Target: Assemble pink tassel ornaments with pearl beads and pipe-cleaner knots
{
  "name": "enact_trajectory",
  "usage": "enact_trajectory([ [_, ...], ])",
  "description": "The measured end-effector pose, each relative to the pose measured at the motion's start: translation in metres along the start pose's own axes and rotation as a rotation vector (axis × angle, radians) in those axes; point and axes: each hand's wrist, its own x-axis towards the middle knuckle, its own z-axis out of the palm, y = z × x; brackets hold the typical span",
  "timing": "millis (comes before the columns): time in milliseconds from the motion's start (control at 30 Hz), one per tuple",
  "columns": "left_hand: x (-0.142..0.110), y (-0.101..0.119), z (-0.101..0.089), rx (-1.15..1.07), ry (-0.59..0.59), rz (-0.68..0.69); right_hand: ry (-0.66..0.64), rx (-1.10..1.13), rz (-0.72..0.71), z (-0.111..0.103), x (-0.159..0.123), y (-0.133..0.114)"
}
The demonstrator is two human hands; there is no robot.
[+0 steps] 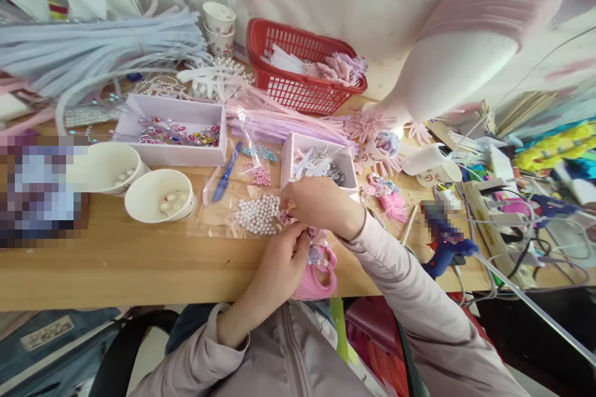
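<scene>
At the table's front edge my left hand [282,260] is closed, thumb and fingers pinched on a pink tassel ornament [321,267] with pearls and a loop of pink strands. My right hand [319,205] is bent over just above it, its fingers curled down and mostly hidden from me. A small pink patterned piece [285,216] shows beneath those fingers; whether they grip it is unclear. Loose white pearl beads [258,215] lie on clear plastic left of both hands. Directly behind my right hand stands a white box [288,158] of silvery and white parts.
Paper cups [161,195] stand left, near a white box [172,152] of coloured gems. A blue pen [227,172] lies on the plastic. Behind are a red basket [302,92] and a white mannequin head [459,68]. On the right sit a blue glue gun [444,248] and cables.
</scene>
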Motion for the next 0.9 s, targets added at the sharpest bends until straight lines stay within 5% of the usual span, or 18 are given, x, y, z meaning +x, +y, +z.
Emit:
enact_trajectory([
  [333, 0.000, -0.001, 0.000, 0.012, 0.004, -0.052, 0.193, 0.411, 0.147, -0.008, -0.044, 0.029],
  [433, 0.000, -0.001, -0.001, 0.018, 0.015, -0.073, 0.312, 0.953, 0.177, 0.012, -0.068, 0.045],
  [533, -0.002, 0.000, -0.002, 0.027, 0.011, -0.098, 0.376, 1.269, 0.274, 0.040, -0.092, 0.052],
  [700, -0.001, 0.003, -0.004, 0.039, -0.002, -0.126, 0.501, 1.326, 0.552, 0.093, -0.122, 0.051],
  [900, -0.001, 0.005, -0.005, 0.037, 0.007, -0.139, 0.536, 1.270, 0.650, 0.130, -0.133, 0.049],
])
